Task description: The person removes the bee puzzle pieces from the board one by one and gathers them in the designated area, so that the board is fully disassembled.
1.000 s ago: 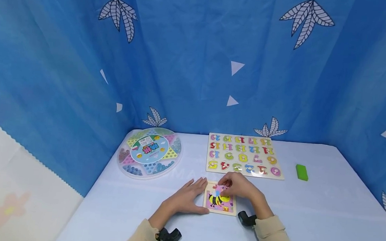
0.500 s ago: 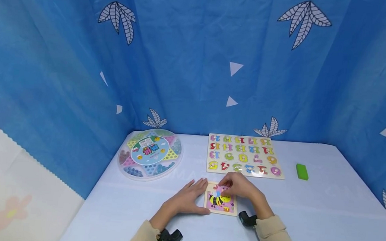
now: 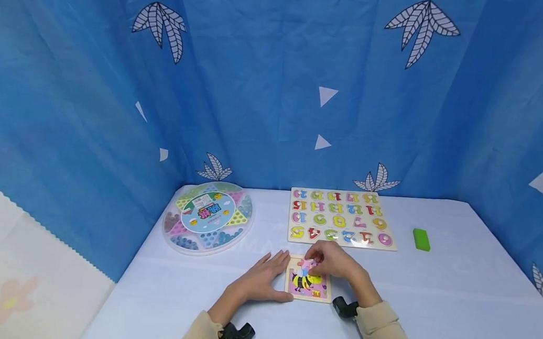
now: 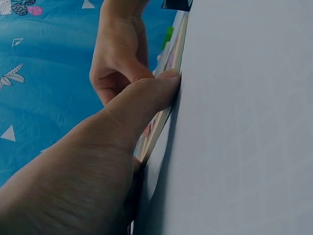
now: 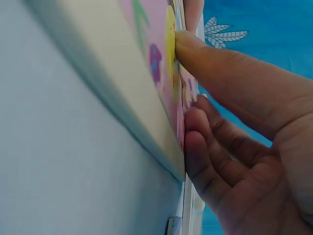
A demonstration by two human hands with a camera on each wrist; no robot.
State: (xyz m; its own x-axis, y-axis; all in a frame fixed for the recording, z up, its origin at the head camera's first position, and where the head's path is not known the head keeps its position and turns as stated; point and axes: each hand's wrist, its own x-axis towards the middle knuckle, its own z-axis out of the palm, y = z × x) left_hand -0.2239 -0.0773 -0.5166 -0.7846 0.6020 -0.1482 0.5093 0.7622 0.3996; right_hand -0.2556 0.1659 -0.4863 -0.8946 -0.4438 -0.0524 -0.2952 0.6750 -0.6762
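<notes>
A small wooden bee jigsaw puzzle (image 3: 307,298) lies on the white-covered table, a yellow-and-black bee on pink inside its pale frame. My left hand (image 3: 262,282) rests along its left side, fingers stretched to the upper corner and thumb at the lower corner. In the left wrist view that thumb (image 4: 164,90) presses against the frame's edge. Over the upper right of the picture, my right hand (image 3: 334,260) pinches a pink puzzle piece (image 3: 309,264) between thumb and fingers. The right wrist view shows the thumb (image 5: 195,46) at the yellow bee's head, the other fingers curled near the frame's edge.
Behind the puzzle lies a number board (image 3: 337,242) with colourful numerals. A round Chinese checkers set (image 3: 209,212) is at the back left, and a green block (image 3: 421,239) at the right. Blue curtains (image 3: 277,86) close off the back and sides.
Both hands keep nearly the same place on the puzzle. The head view has shifted slightly.
</notes>
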